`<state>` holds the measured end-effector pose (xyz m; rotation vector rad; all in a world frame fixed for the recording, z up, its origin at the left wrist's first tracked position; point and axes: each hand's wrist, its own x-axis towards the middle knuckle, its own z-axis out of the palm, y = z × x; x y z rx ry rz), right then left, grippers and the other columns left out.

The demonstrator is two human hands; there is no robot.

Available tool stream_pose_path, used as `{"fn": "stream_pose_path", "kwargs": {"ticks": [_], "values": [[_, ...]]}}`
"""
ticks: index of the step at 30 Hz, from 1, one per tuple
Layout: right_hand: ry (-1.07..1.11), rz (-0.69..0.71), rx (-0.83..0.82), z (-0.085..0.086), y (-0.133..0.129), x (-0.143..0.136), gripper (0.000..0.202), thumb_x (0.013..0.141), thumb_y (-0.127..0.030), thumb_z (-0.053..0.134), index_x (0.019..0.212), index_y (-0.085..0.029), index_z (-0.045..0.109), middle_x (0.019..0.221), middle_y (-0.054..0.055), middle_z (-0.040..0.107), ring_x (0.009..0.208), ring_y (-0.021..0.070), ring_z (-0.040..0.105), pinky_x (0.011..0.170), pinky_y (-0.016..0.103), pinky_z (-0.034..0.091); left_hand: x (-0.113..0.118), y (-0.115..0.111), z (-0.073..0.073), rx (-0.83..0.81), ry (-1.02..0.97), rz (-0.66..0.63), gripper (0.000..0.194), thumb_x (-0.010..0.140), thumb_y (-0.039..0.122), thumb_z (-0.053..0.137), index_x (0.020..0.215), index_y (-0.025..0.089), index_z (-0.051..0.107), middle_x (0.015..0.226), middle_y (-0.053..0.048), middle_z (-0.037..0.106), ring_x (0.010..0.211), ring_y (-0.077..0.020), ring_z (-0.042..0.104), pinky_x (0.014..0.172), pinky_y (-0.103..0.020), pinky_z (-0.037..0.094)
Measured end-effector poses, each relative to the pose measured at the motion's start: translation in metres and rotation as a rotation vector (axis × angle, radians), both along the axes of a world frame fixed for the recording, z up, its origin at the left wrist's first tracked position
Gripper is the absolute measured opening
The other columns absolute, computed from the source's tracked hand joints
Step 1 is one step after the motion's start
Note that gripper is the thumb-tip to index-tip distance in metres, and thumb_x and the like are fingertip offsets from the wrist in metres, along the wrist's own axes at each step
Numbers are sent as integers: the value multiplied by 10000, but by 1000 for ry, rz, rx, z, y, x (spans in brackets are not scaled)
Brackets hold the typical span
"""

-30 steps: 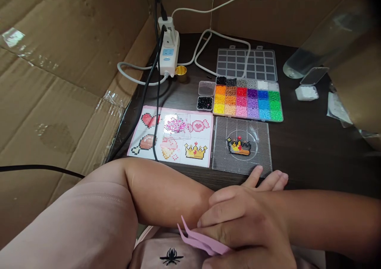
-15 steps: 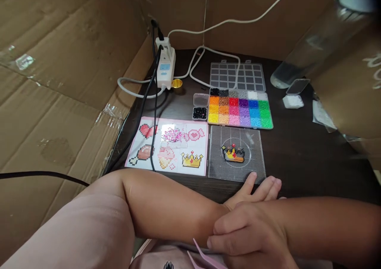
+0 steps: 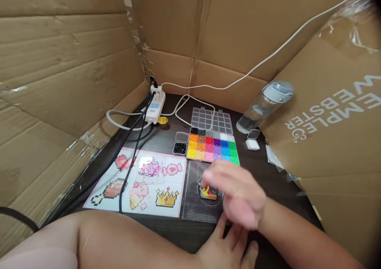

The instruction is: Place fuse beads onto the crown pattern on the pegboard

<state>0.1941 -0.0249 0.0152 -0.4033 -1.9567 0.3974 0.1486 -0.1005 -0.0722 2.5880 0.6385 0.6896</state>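
My left hand (image 3: pixel 228 240) lies at the near edge of a clear pegboard (image 3: pixel 192 199), its fingers stretched out and apart. Above that board hovers my right hand (image 3: pixel 238 193), blurred by motion. Its fingers point left, and I cannot make out whether anything is in them. Partly covered by the right hand, a half-filled crown of beads (image 3: pixel 208 192) in yellow, orange, red and black sits on the pegboard. Left of the board is a pattern sheet (image 3: pixel 111 201) with a printed crown (image 3: pixel 166 197) and other pictures. A small clear board with pink beads (image 3: pixel 151 169) rests on the sheet.
Behind the pegboard stands an open bead case (image 3: pixel 212 148) with many colours. Beside it is a small box of black beads (image 3: pixel 179 148). A power strip (image 3: pixel 155 108), black cables, a gold cup (image 3: pixel 162 120), a water bottle (image 3: pixel 262 106) and a small white box (image 3: pixel 253 144) are around. Cardboard walls enclose the table.
My right hand has risen from over my left forearm to above the pegboard. The pink tweezers by it are out of view now. The camera has tilted up, showing the whole bottle.
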Motion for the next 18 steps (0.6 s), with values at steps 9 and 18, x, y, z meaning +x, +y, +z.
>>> {"fn": "stream_pose_path", "kwargs": {"ticks": [9,18], "values": [[200,-438,-637,-4,46,18,222,874,-369,602,946,-196,720,729,27,694,538,113,578,537,283,526,-38,-17,-6,294,190,-42,418,949,306,343,1294,200,554,1369,-155,499,1295,-309,421,967,-517,350],[179,-434,-858,-22,67,25,286,802,-393,670,950,-148,658,783,73,737,624,157,677,622,325,585,-44,-19,-16,494,112,33,414,974,309,278,1234,256,596,1288,-104,579,1247,-270,474,962,-494,311]]}}
